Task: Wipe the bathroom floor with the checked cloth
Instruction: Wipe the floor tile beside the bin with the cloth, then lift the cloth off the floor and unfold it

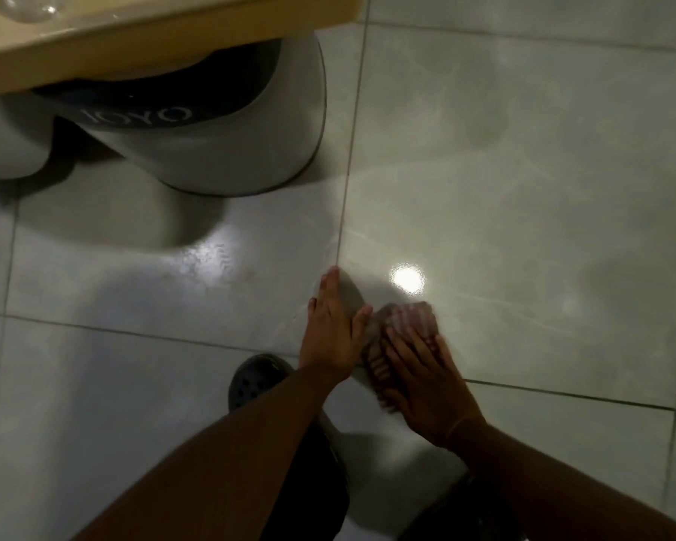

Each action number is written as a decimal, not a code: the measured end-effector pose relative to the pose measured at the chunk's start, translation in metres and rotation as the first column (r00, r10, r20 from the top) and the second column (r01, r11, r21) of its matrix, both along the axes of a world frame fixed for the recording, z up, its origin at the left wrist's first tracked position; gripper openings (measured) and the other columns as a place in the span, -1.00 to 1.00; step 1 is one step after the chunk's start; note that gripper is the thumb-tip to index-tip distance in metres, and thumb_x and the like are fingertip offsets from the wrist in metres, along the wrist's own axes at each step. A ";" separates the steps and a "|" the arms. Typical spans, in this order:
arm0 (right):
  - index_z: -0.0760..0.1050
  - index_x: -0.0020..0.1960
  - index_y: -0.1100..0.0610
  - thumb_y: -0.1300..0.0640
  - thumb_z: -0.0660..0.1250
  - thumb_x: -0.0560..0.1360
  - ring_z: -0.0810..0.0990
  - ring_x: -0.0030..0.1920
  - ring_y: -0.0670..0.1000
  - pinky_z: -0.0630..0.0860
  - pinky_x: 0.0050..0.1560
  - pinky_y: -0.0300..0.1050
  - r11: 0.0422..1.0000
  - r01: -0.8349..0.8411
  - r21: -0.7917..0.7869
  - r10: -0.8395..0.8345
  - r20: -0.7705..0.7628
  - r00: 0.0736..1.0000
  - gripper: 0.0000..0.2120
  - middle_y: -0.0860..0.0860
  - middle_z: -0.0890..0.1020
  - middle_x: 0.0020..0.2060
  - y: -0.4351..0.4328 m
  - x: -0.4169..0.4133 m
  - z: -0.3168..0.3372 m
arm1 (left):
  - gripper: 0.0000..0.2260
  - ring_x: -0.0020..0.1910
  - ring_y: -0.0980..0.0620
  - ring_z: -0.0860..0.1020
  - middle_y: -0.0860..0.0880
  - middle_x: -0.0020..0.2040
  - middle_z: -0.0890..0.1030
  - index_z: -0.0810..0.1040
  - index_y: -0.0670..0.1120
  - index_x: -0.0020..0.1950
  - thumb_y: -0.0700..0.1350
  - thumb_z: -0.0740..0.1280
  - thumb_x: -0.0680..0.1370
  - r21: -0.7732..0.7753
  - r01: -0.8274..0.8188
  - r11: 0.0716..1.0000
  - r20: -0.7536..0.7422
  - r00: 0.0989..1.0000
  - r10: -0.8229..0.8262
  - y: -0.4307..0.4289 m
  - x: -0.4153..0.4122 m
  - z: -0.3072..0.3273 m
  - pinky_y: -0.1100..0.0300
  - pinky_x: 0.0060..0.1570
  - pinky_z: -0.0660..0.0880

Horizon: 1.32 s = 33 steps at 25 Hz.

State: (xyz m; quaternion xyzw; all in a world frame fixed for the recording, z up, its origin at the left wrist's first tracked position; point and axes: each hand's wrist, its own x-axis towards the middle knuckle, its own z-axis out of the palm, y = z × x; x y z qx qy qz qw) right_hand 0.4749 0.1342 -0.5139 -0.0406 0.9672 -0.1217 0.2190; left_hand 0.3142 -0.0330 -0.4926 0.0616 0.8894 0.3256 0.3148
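Checked cloth [404, 320] lies bunched on the pale tiled floor [523, 169], just right of a grout line and near a bright lamp reflection, directly in front of the crouching person. The right hand [426, 380] lies flat on the cloth's near part, fingers pressed down onto the fabric rather than pinching it, which looks like the way to drag it across the tile under pressure. The left hand [334, 333] rests beside it, palm down and fingers spread straight, its thumb side touching the cloth's edge; whether it bears weight for balance or helps steer the cloth cannot be told. A dark perforated clog [256, 378] stands just behind the left wrist, so the person seems to be squatting close over the work. Farther off, a grey bin [227, 150] sits under the edge of a yellowish counter [164, 29], well apart from the cloth; its dark band carries white lettering reading "JOYO" (upside down from this viewpoint, and possibly cut off)
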 end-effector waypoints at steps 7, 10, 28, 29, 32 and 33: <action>0.09 0.77 0.04 -0.22 0.16 0.68 0.17 0.74 0.21 0.22 0.64 0.45 0.995 0.085 0.055 -0.084 -0.026 0.996 -0.25 0.05 0.13 0.77 0.040 -0.115 -0.004 | -0.30 0.65 -0.28 0.27 -0.29 0.66 0.28 0.10 -0.26 0.70 0.06 0.30 0.71 -0.077 -0.007 0.997 -0.143 0.990 -0.004 0.021 -0.002 0.010 -0.22 0.60 0.29; 0.17 0.73 0.03 -0.14 0.32 0.61 0.24 0.71 0.27 0.33 0.55 0.42 0.961 0.269 0.069 -0.264 -0.076 0.962 -0.24 0.11 0.20 0.74 0.035 -0.167 0.000 | -0.33 0.48 -0.25 0.47 -0.25 0.54 0.45 0.21 -0.17 0.66 -0.05 0.41 0.63 -0.084 -0.086 0.993 -0.172 0.983 0.070 0.051 -0.023 0.014 -0.20 0.46 0.47; 0.53 0.31 0.18 0.22 0.35 0.66 0.72 -0.10 0.18 0.72 -0.17 -0.01 -0.228 0.751 -0.620 -0.877 0.466 0.118 -0.77 0.08 0.72 -0.13 0.110 -0.287 0.246 | -0.78 0.17 -0.22 0.73 -0.19 0.20 0.74 0.68 -0.16 0.24 -0.07 0.34 0.72 0.295 -0.315 0.902 0.498 0.857 0.136 0.169 -0.207 0.252 -0.14 0.29 0.64; 0.48 0.38 0.15 0.28 0.34 0.62 0.70 -0.15 0.14 0.66 -0.28 -0.10 -0.217 0.719 -0.660 -0.882 0.448 0.145 -0.67 0.04 0.70 -0.15 0.116 -0.302 0.277 | -0.80 0.14 -0.17 0.74 -0.16 0.20 0.75 0.67 -0.12 0.24 -0.06 0.34 0.72 0.342 -0.306 0.888 0.463 0.878 0.125 0.177 -0.222 0.281 -0.10 0.26 0.66; 0.36 0.38 -0.13 0.29 0.31 0.51 0.73 -0.12 0.12 0.67 -0.23 -0.02 -0.067 0.678 -0.732 -0.896 0.343 0.282 -0.47 0.03 0.73 -0.10 0.123 -0.346 0.355 | -0.70 0.13 -0.10 0.74 -0.11 0.25 0.74 0.58 -0.06 0.42 0.01 0.34 0.71 0.383 -0.252 0.889 0.325 0.937 0.125 0.186 -0.271 0.346 -0.01 0.18 0.69; 0.32 0.39 -0.20 0.32 0.30 0.48 0.73 -0.08 0.12 0.69 -0.16 0.02 0.025 0.671 -0.741 -0.897 0.280 0.342 -0.39 0.07 0.73 -0.06 0.119 -0.362 0.375 | -0.68 0.14 -0.10 0.73 -0.09 0.26 0.73 0.55 -0.06 0.44 -0.01 0.35 0.70 0.376 -0.236 0.896 0.274 0.952 0.136 0.181 -0.289 0.363 0.00 0.17 0.69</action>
